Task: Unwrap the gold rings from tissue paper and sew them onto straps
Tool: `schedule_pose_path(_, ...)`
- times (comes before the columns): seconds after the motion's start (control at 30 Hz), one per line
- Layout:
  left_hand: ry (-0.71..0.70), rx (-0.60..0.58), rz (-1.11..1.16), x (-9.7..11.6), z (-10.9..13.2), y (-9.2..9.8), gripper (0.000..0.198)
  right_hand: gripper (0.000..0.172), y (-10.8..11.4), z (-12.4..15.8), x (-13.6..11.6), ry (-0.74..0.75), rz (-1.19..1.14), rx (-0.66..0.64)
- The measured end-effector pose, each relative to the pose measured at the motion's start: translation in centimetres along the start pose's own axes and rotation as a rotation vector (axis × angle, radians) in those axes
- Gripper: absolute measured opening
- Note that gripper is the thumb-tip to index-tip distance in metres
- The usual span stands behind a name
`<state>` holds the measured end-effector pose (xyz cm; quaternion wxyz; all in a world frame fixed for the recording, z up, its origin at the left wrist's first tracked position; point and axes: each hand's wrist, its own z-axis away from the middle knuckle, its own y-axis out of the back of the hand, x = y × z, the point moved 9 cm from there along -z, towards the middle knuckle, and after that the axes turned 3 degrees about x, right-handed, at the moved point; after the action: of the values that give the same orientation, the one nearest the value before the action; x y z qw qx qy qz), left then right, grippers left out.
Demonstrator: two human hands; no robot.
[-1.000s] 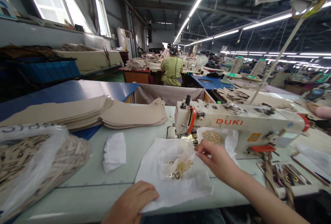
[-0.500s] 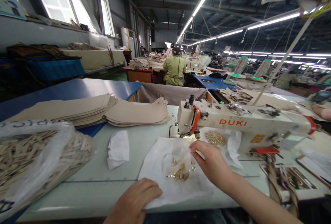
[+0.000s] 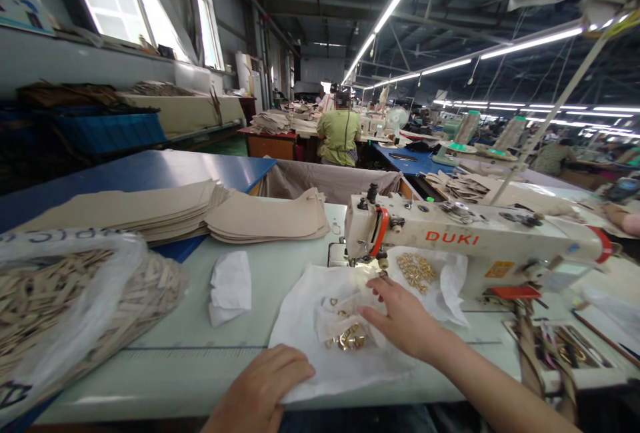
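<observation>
A white sheet (image 3: 300, 316), thin like paper or cloth, lies on the table in front of the sewing machine. On it rests a smaller translucent white piece with shiny gold metal fittings (image 3: 347, 338) in a loose cluster; their exact kind is too small to tell. My left hand (image 3: 267, 380) is closed at the sheet's lower left edge, fingers over the top and thumb low beside it. My right hand (image 3: 400, 316) hovers over the sheet's right side, thumb and fingers apart, holding nothing visible. Its fingertips are near the fittings and below the needle area.
The sewing machine (image 3: 450, 236) stands behind my right hand, with a second pile of gold fittings (image 3: 416, 273) under its arm. Stacked beige panels (image 3: 265, 216), a folded white piece (image 3: 230, 290) and a bag of strips (image 3: 100, 306) lie left. A tool tray (image 3: 570, 346) sits right.
My right hand has opened from a pinch near the sheet's upper right, its thumb now lower and further left. The small fittings near it have shifted. My left hand stays in place.
</observation>
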<state>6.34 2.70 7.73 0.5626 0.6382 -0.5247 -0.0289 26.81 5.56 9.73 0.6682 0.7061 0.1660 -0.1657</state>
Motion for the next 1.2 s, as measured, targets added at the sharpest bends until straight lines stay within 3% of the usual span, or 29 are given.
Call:
schedule_pose_path(0.17, -0.012, 0.012, -0.018, -0.5, 0.2, -0.3, 0.065, 0.045, -0.9, 0.2, 0.4, 0.003, 0.144, -0.019)
schedule_pose_path(0.3, -0.105, 0.057, -0.016, -0.2, 0.2, -0.2, 0.062, 0.051, -1.2, -0.2, 1.0, -0.062, 0.205, -0.023)
schedule_pose_path(0.5, -0.05, 0.035, -0.03, 0.2, -0.2, 0.2, 0.059, 0.014, -2.6, -1.7, 1.5, -0.078, 0.176, -0.062)
schedule_pose_path(0.8, -0.072, -0.029, -0.051, 0.4, -0.4, 0.1, 0.061, 0.015, 1.0, -1.9, 0.6, 0.035, -0.137, 0.209)
schedule_pose_path(1.2, -0.102, 0.03, 0.041, -0.2, -0.1, -0.6, 0.06, 0.015, 2.1, -0.7, -0.9, 0.028, -0.617, 0.334)
